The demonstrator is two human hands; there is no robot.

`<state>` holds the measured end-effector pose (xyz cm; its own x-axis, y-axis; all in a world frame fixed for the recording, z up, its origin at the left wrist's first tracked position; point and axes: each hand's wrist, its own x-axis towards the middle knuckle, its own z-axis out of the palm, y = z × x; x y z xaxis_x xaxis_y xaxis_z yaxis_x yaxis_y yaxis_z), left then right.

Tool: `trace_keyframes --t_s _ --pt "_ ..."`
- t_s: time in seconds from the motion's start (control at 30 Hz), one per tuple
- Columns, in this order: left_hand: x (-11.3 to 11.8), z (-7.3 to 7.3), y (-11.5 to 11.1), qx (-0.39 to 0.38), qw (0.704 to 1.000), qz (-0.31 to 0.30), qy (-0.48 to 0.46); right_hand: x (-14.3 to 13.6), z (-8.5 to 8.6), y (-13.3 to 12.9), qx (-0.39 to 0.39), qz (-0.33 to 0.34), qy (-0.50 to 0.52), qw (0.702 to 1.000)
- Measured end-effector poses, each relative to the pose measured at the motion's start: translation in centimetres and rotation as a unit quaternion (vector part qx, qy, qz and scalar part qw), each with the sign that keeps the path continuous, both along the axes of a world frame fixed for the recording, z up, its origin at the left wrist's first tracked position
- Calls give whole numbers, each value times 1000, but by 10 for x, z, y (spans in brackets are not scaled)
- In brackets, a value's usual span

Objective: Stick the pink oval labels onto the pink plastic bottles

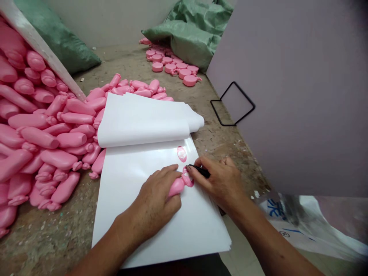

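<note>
My left hand (161,195) is closed round a small pink bottle-shaped piece (177,186), low over a stack of white sheets (138,230). My right hand (218,178) grips a slim black tool (201,170); its tip is hidden near the thumb, so I cannot tell what kind it is. Thumb and tool meet at an oval pink label (188,175) by the end of the pink piece. Just above it on the sheet is another oval pink label (181,154) with a white figure. The upper sheets (146,126) are folded back.
A large heap of pink bottle-shaped pieces (63,134) lies to the left, beside a white board (48,46). Round pink pieces (182,71) lie at the back by a green sack (195,34). A black wire stand (233,103) touches the grey panel (293,96) on the right.
</note>
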<state>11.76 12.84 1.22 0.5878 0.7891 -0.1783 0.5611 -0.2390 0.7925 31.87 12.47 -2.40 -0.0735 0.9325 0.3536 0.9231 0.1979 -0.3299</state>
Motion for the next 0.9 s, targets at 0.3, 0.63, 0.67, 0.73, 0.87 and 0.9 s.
trace_keyframes --t_s 0.3,0.63,0.67,0.73,0.87,0.9 --pt "-1 6 4 -46 996 58 -58 17 6 -14 -115 -42 126 985" --pt "-5 4 6 -75 989 105 -79 13 2 0 -97 33 14 995" --pt "-4 5 5 -74 988 107 -82 12 2 0 -94 27 16 995" --pt "-4 4 4 -78 986 117 -95 9 3 0 -99 18 48 994" --pt "-2 2 2 -88 977 145 -128 5 13 -8 -154 -6 241 958" --pt "-1 2 3 -90 976 150 -133 6 17 -12 -170 -16 299 939"
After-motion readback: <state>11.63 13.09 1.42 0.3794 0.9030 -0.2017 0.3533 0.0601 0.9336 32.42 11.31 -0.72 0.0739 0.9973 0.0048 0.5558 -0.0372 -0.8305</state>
